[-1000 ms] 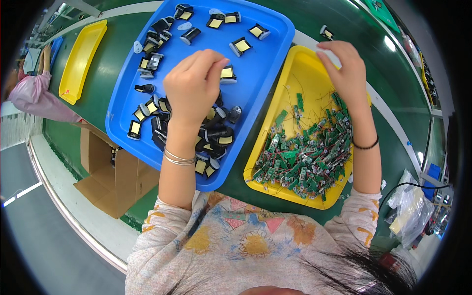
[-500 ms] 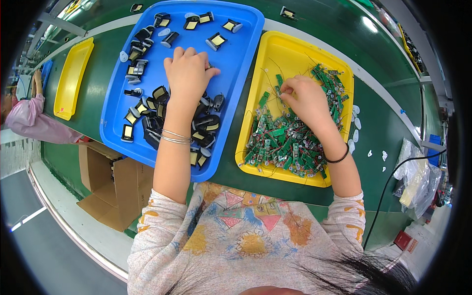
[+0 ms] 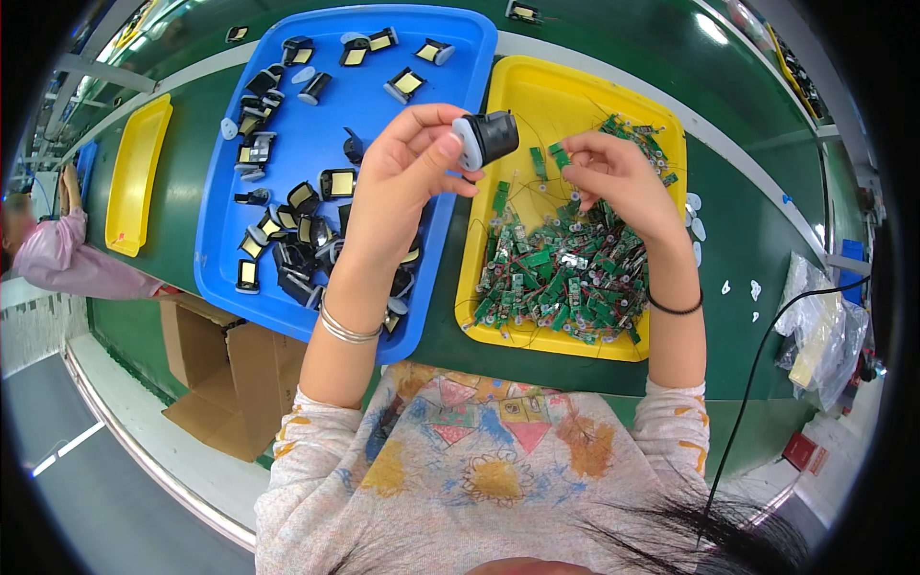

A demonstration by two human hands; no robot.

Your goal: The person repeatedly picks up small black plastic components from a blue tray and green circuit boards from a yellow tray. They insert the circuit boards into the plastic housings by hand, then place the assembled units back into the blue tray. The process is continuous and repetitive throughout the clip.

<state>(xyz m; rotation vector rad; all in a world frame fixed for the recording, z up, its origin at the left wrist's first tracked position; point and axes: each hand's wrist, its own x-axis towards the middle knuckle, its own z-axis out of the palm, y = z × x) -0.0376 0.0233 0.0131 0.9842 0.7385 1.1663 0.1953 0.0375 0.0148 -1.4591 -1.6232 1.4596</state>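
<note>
My left hand is closed on a black plastic housing with a grey oval end piece, held up over the right rim of the blue tray. Several similar black housings, many with pale yellow patches, lie scattered in that tray. Just to the right, my right hand pinches a small green circuit board above the yellow tray. A heap of green circuit boards with thin wires fills much of this tray's near part.
Another yellow tray stands at the far left, near a person in pink. An open cardboard box sits below the bench edge. Grey oval pieces and clear plastic bags lie to the right, beside a black cable.
My left hand has risen from the blue tray and moved right, now with a black housing in it. My right hand has lifted a circuit board slightly off to the right.
</note>
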